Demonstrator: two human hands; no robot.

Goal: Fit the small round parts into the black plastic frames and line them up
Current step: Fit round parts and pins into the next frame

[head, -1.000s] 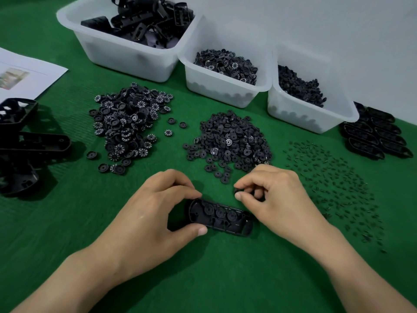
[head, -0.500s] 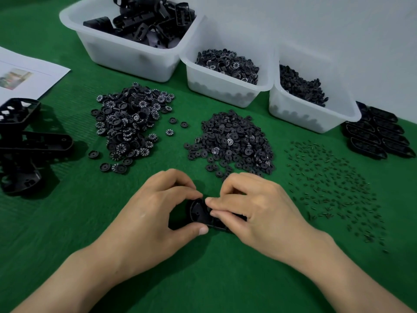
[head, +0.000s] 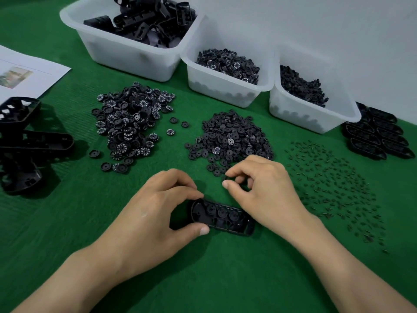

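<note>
Curling above the black frame (head: pixel 222 216), the right hand (head: pixel 261 190) obscures its contents.

black frame (head: pixel 222 216): left end hidden under the fingers of the left hand (head: pixel 155 211); far right corner covered by the right hand (head: pixel 268 190).
right hand fingertips (head: pixel 226 184): curled; possibly pinching a small part, too dark and small to tell.
large bin (head: pixel 135 53): far rim and contents cut off by the top edge.
loose frames (head: pixel 33 141): stack cut by the left edge.
paper sheet (head: pixel 38 73): cut by the left edge; print blurred.
pins (head: pixel 334 188): too small to make out their form.
forearms: both run off the bottom edge.
</note>
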